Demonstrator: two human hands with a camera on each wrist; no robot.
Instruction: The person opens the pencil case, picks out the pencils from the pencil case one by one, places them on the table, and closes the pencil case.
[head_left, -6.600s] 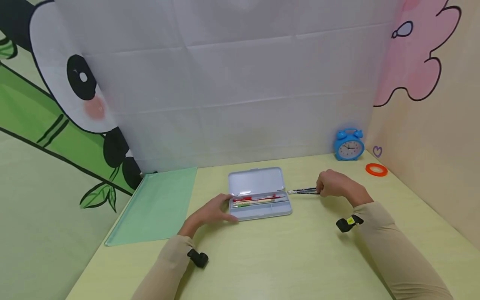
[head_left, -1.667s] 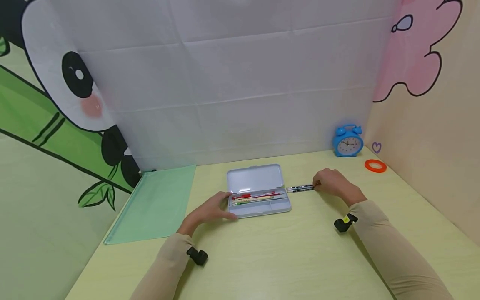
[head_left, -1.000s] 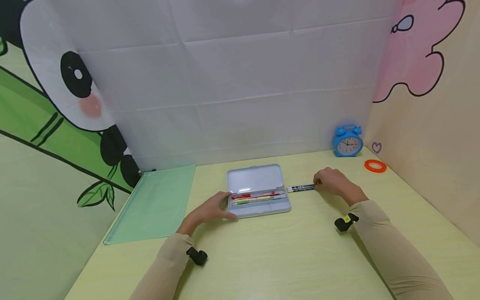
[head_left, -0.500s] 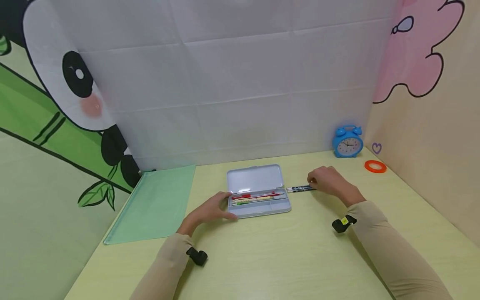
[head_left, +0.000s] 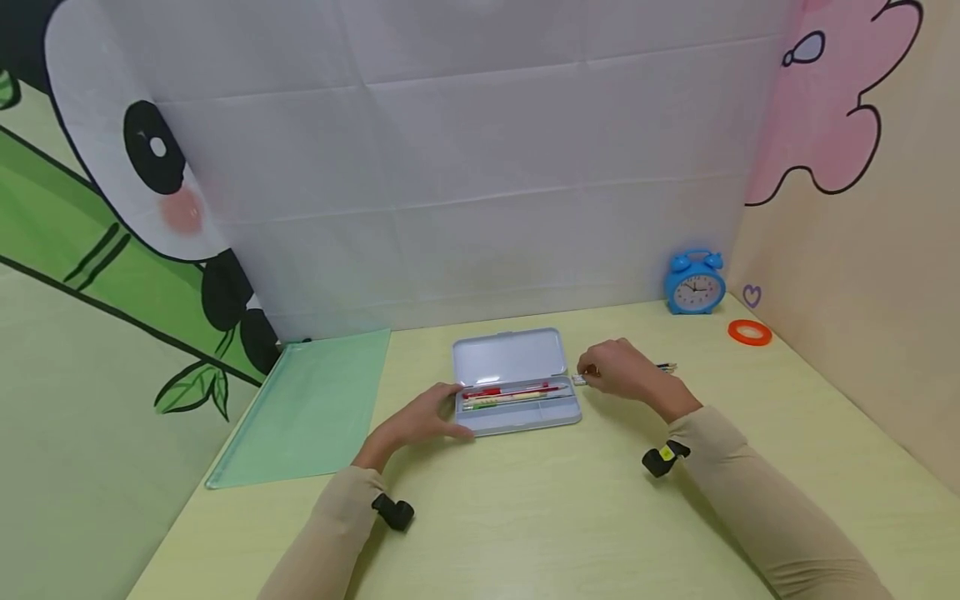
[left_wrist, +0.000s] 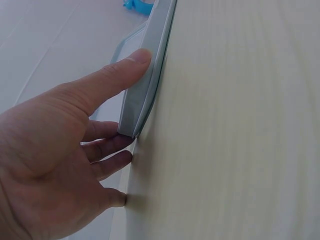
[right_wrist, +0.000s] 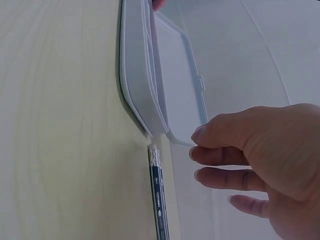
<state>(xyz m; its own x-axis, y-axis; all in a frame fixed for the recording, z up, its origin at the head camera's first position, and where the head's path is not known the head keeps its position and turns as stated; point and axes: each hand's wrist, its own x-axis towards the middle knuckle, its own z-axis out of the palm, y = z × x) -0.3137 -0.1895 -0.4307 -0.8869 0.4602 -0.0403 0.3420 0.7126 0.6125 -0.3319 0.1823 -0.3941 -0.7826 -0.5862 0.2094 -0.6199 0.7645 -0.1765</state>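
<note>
A pale grey-blue pencil case [head_left: 517,423] lies with its lid raised, holding several pencils [head_left: 510,398], among them red and green ones. My left hand [head_left: 423,418] grips the case's left end; in the left wrist view the thumb presses its front side and fingers sit round the corner. Dark-patterned pencils [right_wrist: 158,195] with white eraser ends lie on the table just right of the case. Above them hovers my right hand [head_left: 622,371], covering their middle in the head view. The right wrist view shows its thumb and loosely bent fingers apart from the pencils, holding nothing.
A blue alarm clock [head_left: 695,283] stands at the table's back right, with an orange ring [head_left: 750,332] in front of it. A translucent green mat or folder [head_left: 315,408] lies on the left. A white sheet [head_left: 465,167] hangs behind the table.
The dark pencils, fanned earlier in my right hand, now lie side by side on the table. My right hand has let go and moved left above them. My left hand stays on the case.
</note>
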